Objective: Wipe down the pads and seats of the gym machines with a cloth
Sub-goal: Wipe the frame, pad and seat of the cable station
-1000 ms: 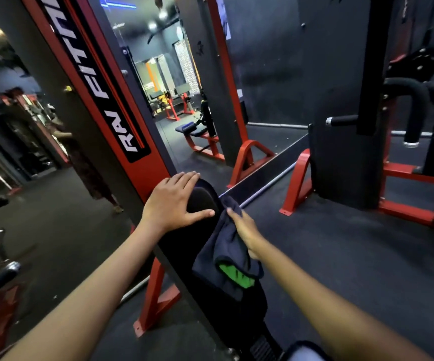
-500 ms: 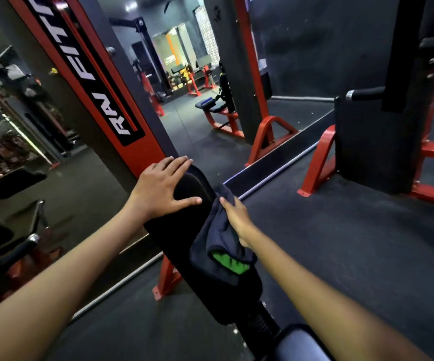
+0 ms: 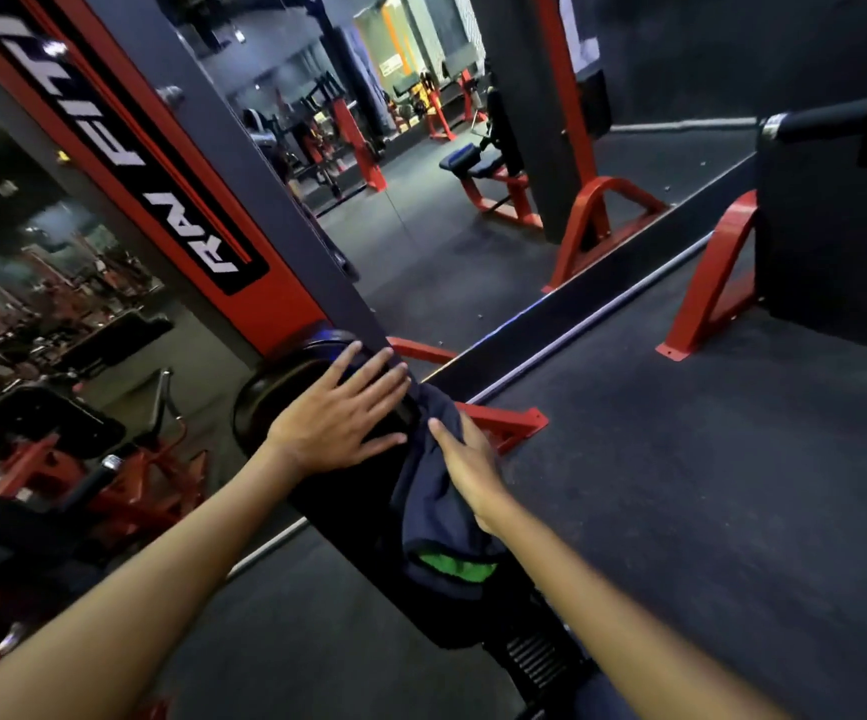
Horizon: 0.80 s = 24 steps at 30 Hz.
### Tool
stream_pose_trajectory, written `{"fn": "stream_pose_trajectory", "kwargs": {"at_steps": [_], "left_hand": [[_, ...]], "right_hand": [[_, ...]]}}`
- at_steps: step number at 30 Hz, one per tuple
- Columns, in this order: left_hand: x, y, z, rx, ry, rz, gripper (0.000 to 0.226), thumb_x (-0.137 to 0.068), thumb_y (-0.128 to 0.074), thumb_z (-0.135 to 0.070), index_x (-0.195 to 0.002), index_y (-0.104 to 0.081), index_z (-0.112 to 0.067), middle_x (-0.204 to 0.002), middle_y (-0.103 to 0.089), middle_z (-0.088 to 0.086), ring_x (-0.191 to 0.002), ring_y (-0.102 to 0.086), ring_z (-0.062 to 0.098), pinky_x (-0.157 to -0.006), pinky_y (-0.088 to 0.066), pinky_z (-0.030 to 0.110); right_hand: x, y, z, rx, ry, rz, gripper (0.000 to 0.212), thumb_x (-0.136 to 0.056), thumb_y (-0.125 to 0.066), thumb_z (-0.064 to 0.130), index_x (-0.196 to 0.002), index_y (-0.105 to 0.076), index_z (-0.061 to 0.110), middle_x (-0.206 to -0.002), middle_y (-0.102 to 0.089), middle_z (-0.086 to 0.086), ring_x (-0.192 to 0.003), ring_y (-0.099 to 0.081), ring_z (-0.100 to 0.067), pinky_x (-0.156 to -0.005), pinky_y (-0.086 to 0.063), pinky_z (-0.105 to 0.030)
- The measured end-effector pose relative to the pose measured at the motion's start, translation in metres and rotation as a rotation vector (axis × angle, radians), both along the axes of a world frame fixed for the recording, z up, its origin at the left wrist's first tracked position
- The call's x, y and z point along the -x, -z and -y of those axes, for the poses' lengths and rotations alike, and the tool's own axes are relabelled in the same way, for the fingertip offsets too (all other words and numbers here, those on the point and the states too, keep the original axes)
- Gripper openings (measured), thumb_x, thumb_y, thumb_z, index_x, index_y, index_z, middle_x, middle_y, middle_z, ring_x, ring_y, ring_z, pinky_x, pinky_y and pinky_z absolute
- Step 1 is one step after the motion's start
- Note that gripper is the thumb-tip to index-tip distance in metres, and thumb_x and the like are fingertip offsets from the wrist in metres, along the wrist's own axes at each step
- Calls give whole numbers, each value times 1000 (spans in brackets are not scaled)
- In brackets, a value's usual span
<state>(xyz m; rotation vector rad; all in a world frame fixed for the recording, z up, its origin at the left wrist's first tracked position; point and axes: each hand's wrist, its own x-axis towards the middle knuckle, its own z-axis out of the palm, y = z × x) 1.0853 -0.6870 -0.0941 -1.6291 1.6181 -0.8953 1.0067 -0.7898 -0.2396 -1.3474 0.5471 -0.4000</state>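
A long black back pad of a gym machine slants up from the bottom centre toward the mirror. My left hand lies flat on the pad's upper end with the fingers spread. A dark blue cloth with a green patch at its lower fold hangs down the pad's right side. My right hand holds this cloth against the pad's right edge; its fingers are partly hidden behind the fabric.
A red and black machine column with white lettering rises just behind the pad, in front of a wall mirror. Red frame feet sit on the dark rubber floor. Another black machine with a red base stands at right.
The view has tilted and moved closer. My left hand has slid a little up the pad and spread flatter. The right hand and cloth stay at the pad's right edge.
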Motion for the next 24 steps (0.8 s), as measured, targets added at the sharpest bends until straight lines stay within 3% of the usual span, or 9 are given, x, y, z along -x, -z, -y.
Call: {"fn": "stream_pose_trajectory", "kwargs": {"at_steps": [4,9,13,16,18,24], "left_hand": [[9,18,5,17,-101,-5,74,-92,-28,-59,-127,-57,-1,-133,-57,12,-131,-46,32,-113,-15,54],[15,50,12,-74,-97,-58,72,-96,-23,-57,-118,-65,-2,-123,-64,14,-125,-51,34,-114,-13,51],[14,56,13,-72,-79,-60,71,-96,-26,-56,-114,-67,-1,-119,-66,15,-121,-54,35,-113,-17,50],[14,53,12,-74,-89,-65,71,-96,-25,-56,-114,-67,-1,-119,-66,14,-121,-55,34,-113,-16,49],[15,53,12,-82,-104,-74,72,-97,-22,-56,-114,-67,-2,-121,-65,13,-122,-55,33,-114,-16,49],[15,54,10,-88,-98,-92,74,-93,-26,-62,-119,-65,-5,-124,-64,11,-125,-52,32,-114,-15,49]], "right_hand": [[7,1,1,33,-40,10,85,-63,-39,80,-133,-49,32,-134,-56,4,-126,-48,-23,-105,-38,-47],[24,80,-8,-68,-77,-104,78,-65,-44,80,-134,-45,43,-136,-54,13,-129,-47,-19,-108,-38,-43],[25,42,3,-49,-98,-68,76,-68,-45,74,-135,-47,38,-137,-53,10,-128,-48,-19,-108,-37,-40],[35,38,1,-36,-103,-69,56,-90,-55,48,-140,-45,26,-143,-47,3,-133,-41,-22,-111,-30,-36],[45,59,-1,-39,-79,-122,53,-93,-55,39,-142,-42,21,-145,-45,1,-134,-39,-21,-111,-28,-31],[47,61,6,-122,-92,-158,52,-95,-53,40,-143,-39,25,-148,-41,3,-137,-36,-21,-112,-27,-31]]}}
